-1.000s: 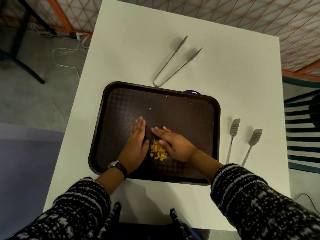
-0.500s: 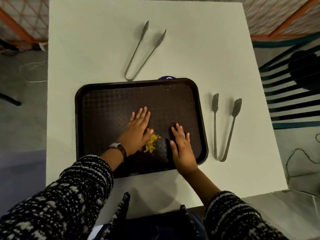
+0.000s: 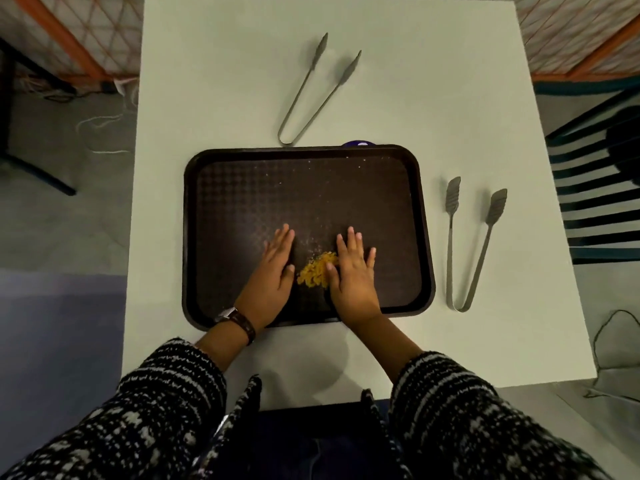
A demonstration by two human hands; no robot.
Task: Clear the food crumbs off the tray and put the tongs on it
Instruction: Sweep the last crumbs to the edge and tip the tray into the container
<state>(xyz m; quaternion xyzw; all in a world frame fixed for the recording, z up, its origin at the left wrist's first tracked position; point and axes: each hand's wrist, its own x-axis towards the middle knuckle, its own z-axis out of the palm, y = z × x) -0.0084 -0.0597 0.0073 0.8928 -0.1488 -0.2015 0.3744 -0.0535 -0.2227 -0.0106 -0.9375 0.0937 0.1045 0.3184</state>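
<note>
Left hand (image 3: 273,271) and right hand (image 3: 353,275) flank crumbs (image 3: 317,270).

A white table (image 3: 221,81) stands on a grey floor (image 3: 69,220), with a dark slatted chair (image 3: 599,209) at its right and orange-framed lattice panels (image 3: 86,22) beyond.

Single head view, looking steeply down, close over table (image 3: 242,81).
</note>
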